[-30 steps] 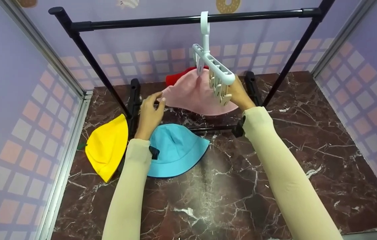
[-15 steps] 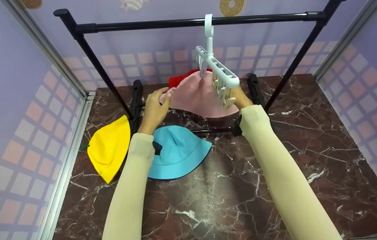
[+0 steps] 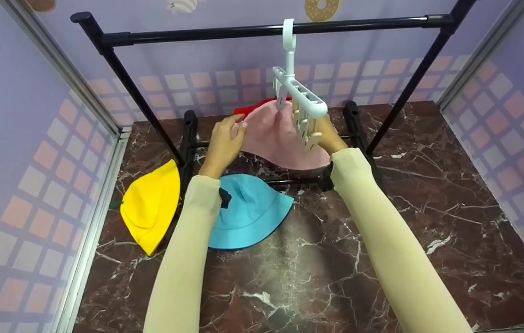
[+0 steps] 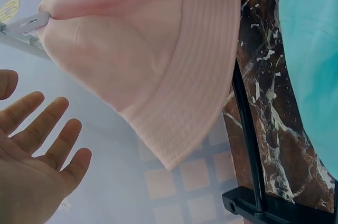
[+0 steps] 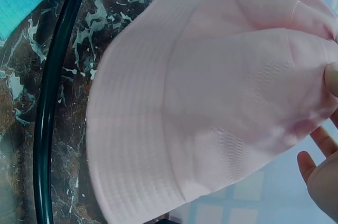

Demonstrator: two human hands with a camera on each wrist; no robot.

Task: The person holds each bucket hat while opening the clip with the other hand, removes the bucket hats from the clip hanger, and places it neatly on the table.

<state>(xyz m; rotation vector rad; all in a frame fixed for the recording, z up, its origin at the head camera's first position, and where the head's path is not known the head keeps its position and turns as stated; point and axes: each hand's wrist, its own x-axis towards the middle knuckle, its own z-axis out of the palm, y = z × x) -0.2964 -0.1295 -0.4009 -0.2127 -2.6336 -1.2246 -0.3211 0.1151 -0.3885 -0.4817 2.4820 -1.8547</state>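
Observation:
A pink bucket hat (image 3: pixel 266 138) hangs from a clip (image 4: pixel 33 23) of the pale hanger (image 3: pixel 307 99), the clip biting the top of its crown. My right hand (image 3: pixel 329 132) pinches the crown near the clips; in the right wrist view its thumb (image 5: pixel 331 78) lies on the cloth while some fingers are behind it. My left hand (image 4: pixel 37 155) is spread beside the hat, apart from it, fingers relaxed. Part of a red item (image 3: pixel 243 111) shows behind the pink hat, its shape mostly hidden.
The hanger hooks over the top bar (image 3: pixel 206 33) of a black rack. On the dark marble-patterned surface (image 3: pixel 327 277) lie a yellow bucket hat (image 3: pixel 151 203) at left and a blue bucket hat (image 3: pixel 252 212) under my left wrist. Purple walls stand around.
My left hand has come off the pink hat's brim and moved slightly right and up. The pink hat's left side has dropped away from it. My right hand stays by the clips.

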